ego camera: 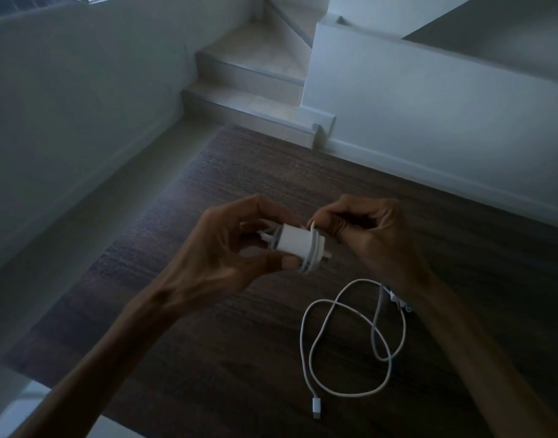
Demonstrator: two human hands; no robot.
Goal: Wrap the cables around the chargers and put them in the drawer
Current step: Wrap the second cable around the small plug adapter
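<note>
Charger [295,245]: being held in the air above the dark wooden tabletop [208,358], white body lying roughly sideways, long axis running from left hand toward right hand, prongs seeming to point left.
Left hand [236,245]: closing around the charger's left end, thumb underneath, fingers on top.
Right hand [363,235]: curling shut, pinching the wrapped cable [311,248] at the charger's right end; several turns already lying side by side there.
Turning relation: right hand touching the charger's right end, so likely guiding the last turns or the tail around that axis.
Loose cable [350,339]: lying in open loops on the tabletop, below and right of the hands, connector [315,407] pointing toward the near edge.
Second charger [398,300]: possibly peeking out beside the right forearm; too hidden for telling.
Room: open tabletop left of the loops, nothing crowding the hands.
Drawer: not showing.
</note>
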